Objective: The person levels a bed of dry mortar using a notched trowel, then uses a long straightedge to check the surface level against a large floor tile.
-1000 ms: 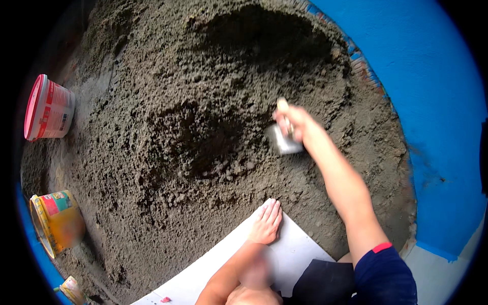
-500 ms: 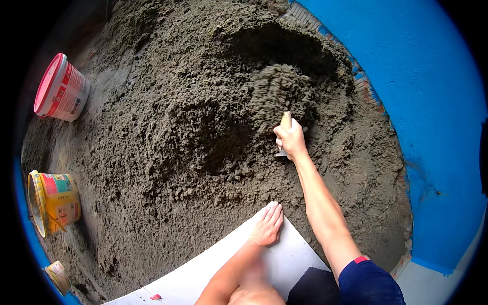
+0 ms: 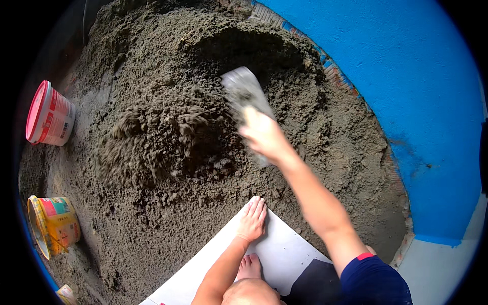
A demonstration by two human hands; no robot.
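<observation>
My right grip (image 3: pixel 263 134), blurred, is curled tight at the end of my outstretched right arm (image 3: pixel 320 203); my left grip (image 3: pixel 251 222) lies flat, fingers (image 3: pixel 257 207) extended.

Wears a short navy-blue sleeve (image 3: pixel 376 282) on the right upper arm, finished at the hem with a narrow red band (image 3: pixel 365 256). Includes a plain black lower garment (image 3: pixel 316 285), visible beside the sleeve. Exposes bare forearms (image 3: pixel 219 274), a bare left hand (image 3: pixel 251 223) and right hand (image 3: pixel 263 134), one rounded bare knee (image 3: pixel 250 294) and one bare foot (image 3: pixel 249 267) with short toes
</observation>
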